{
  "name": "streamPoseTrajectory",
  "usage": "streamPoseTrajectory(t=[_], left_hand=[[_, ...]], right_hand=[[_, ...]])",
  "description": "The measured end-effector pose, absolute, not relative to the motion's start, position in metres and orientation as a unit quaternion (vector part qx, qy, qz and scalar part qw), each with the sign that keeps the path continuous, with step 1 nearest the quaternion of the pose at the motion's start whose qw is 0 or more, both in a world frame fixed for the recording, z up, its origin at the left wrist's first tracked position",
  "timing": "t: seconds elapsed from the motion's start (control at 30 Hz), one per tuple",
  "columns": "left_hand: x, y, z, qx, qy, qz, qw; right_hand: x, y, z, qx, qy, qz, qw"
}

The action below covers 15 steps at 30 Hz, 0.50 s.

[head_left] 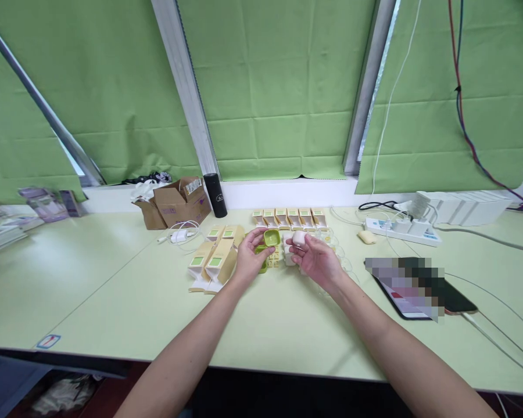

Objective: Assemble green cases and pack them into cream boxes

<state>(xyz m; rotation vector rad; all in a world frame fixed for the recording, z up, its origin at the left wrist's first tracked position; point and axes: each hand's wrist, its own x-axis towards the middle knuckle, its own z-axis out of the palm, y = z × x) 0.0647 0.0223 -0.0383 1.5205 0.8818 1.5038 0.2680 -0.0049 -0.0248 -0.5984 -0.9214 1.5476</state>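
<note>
We've got left hand fingers clamped on a light-green, square, open-topped cup, right hand fingers pinching a small white rounded block. Both held apart over the pale-green tabletop. Tan-and-white cardboard cartons sit left; small yellow pieces between hands look square, partly hidden.

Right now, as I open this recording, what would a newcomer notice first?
Large green blinds fill the upper view. Below, above the table, the left hand holds a small green container and the right hand a small white piece. Farther right, a dark device lies partly hidden by pixelation.
</note>
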Motion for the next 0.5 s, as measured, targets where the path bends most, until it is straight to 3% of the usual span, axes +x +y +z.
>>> streamPoseTrajectory(t=[0.5], left_hand=[[0.0655, 0.0184, -0.0395, 0.653, 0.357, 0.577, 0.338]], right_hand=[[0.2628, -0.0094, -0.0229, -0.250, -0.418, 0.640, 0.594]])
